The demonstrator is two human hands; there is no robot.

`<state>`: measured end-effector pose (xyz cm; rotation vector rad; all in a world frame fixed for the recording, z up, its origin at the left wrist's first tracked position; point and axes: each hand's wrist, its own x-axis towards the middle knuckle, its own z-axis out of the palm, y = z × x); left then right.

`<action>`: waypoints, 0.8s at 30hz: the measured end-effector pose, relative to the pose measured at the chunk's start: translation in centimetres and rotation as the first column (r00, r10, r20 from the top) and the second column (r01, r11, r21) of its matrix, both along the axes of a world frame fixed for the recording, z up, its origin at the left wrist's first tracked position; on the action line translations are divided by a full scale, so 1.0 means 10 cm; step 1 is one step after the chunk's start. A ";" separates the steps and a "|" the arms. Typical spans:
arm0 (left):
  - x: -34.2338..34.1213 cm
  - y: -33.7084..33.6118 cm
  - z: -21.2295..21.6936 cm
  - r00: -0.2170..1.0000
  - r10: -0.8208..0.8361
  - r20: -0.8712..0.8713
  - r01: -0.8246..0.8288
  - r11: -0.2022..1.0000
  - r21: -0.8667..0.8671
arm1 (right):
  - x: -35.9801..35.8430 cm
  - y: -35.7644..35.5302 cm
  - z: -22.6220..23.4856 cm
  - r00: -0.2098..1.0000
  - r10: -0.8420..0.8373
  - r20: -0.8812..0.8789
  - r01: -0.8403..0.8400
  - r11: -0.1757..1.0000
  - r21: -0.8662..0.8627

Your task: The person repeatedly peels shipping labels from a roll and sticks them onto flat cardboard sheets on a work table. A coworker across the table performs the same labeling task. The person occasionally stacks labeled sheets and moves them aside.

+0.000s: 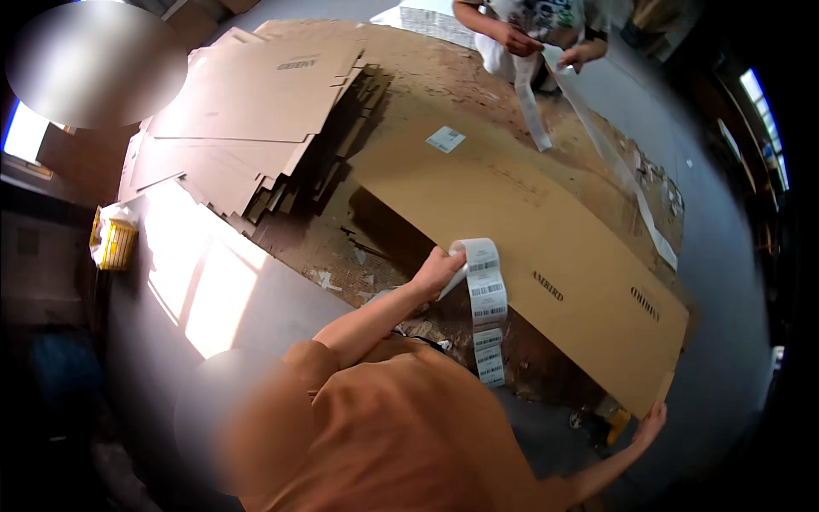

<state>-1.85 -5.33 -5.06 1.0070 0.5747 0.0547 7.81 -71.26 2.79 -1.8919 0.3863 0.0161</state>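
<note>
The person at the far table edge (546, 34) is cut off above the hands. The marks on the label strip (486, 299) are too small to be read.
</note>
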 end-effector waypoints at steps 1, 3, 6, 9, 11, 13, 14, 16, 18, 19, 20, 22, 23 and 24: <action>0.00 0.05 0.12 0.998 -0.035 0.052 0.031 0.996 0.079 | -0.15 -0.02 -0.13 0.999 -0.016 -0.038 0.016 1.000 0.013; -0.10 0.14 0.61 0.966 -0.034 0.257 -0.028 0.972 0.233 | -0.38 0.25 -0.34 0.970 -0.033 -0.241 0.033 0.999 -0.005; -0.33 0.68 1.14 0.961 -0.054 0.273 -0.074 0.896 0.438 | -0.49 1.25 -0.55 0.956 -0.037 -0.291 0.125 0.949 0.290; -0.54 1.51 1.31 0.954 0.192 0.231 -0.260 0.913 0.313 | -0.32 2.40 -0.54 0.965 0.153 -0.215 -0.015 0.846 0.534; -0.84 1.94 1.43 0.861 0.382 0.336 -0.487 0.810 0.326 | -0.09 3.06 -0.67 0.943 0.247 -0.224 -0.077 0.815 0.574; -1.15 2.27 1.41 0.725 0.540 0.427 -0.677 0.674 0.297 | 0.10 4.12 -0.64 0.917 0.363 -0.164 -0.184 0.751 0.634; -1.35 2.33 1.42 0.701 0.596 0.391 -0.713 0.601 0.361 | 0.16 4.65 -0.62 0.902 0.411 -0.136 -0.224 0.713 0.664; -1.75 2.35 1.38 0.617 0.688 0.383 -0.782 0.480 0.397 | 0.12 5.78 -0.44 0.860 0.504 -0.079 -0.304 0.630 0.715; -2.10 2.37 1.21 0.602 0.686 0.408 -0.787 0.424 0.448 | -0.07 6.81 -0.21 0.837 0.545 -0.039 -0.335 0.568 0.752; -2.22 2.34 1.17 0.598 0.710 0.372 -0.771 0.383 0.508 | -0.23 7.29 -0.05 0.856 0.517 -0.011 -0.316 0.540 0.780; -2.32 2.33 1.17 0.614 0.704 0.357 -0.741 0.359 0.568 | -0.37 7.66 0.02 0.868 0.492 -0.072 -0.300 0.633 0.714; -2.49 2.29 1.23 0.651 0.693 0.309 -0.657 0.311 0.687 | -0.51 8.29 0.02 0.817 0.576 0.022 -0.438 0.597 0.672; -2.55 2.30 1.27 0.659 0.676 0.329 -0.597 0.204 0.776 | -0.63 8.55 0.06 0.801 0.595 0.066 -0.467 0.553 0.690; -2.56 2.33 1.33 0.681 0.647 0.344 -0.526 0.105 0.844 | -0.63 8.74 -0.02 0.768 0.630 0.115 -0.529 0.524 0.668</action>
